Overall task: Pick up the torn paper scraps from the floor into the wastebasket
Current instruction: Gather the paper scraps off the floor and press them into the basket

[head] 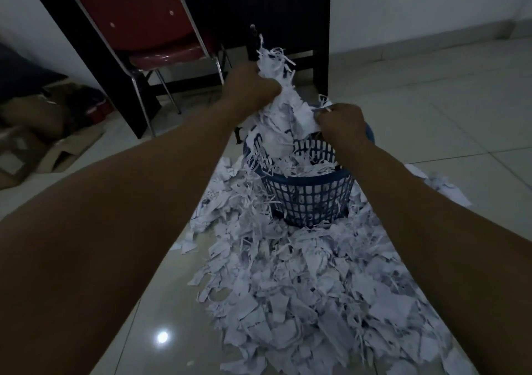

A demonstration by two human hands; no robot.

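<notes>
Two bare forearms are showing from elbow to wrist, with no sleeve, cuff or glove covering either one. The left hand (pixel 253 87) and the right hand (pixel 341 123) are both showing uncovered, seen from the back, with no ring, watch, strap or bracelet appearing at either wrist. The knuckles are catching little of the dim light, so finer detail on the fingers is not showing. No other part of the person's clothing is appearing.
</notes>
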